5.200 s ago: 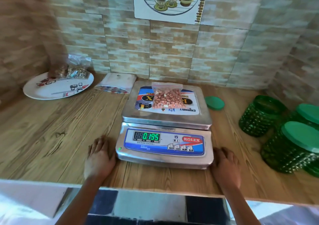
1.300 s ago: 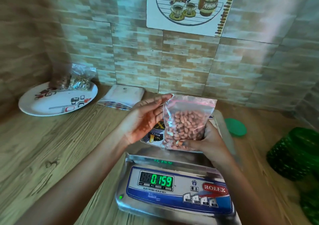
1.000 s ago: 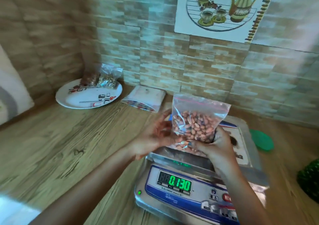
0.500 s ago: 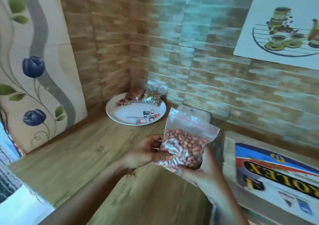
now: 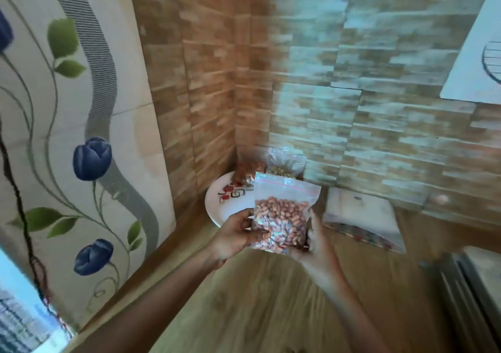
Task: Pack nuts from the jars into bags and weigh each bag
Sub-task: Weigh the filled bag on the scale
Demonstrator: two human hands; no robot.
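Just left of centre, the left hand [image 5: 233,233] curls its fingers round the peanut bag [image 5: 282,217], and the right hand [image 5: 317,244] grips its other side. They hold it upright above the table [image 5: 271,312], probably bound for the plate [image 5: 217,211] just behind.

A bag of nuts [image 5: 282,217] is held upright above the counter [image 5: 257,312], with the left grip [image 5: 233,237] at its left edge and the right grip [image 5: 317,247] at its lower right. Behind it, in the corner where two walls meet, a plate [image 5: 227,209] sits on the counter. On the plate's far side are a filled bag [image 5: 246,172] and, right of it, a second bag [image 5: 286,165]. A flat packet [image 5: 360,217] lies right of the plate by the back wall. The scale [image 5: 479,293] stands far right.
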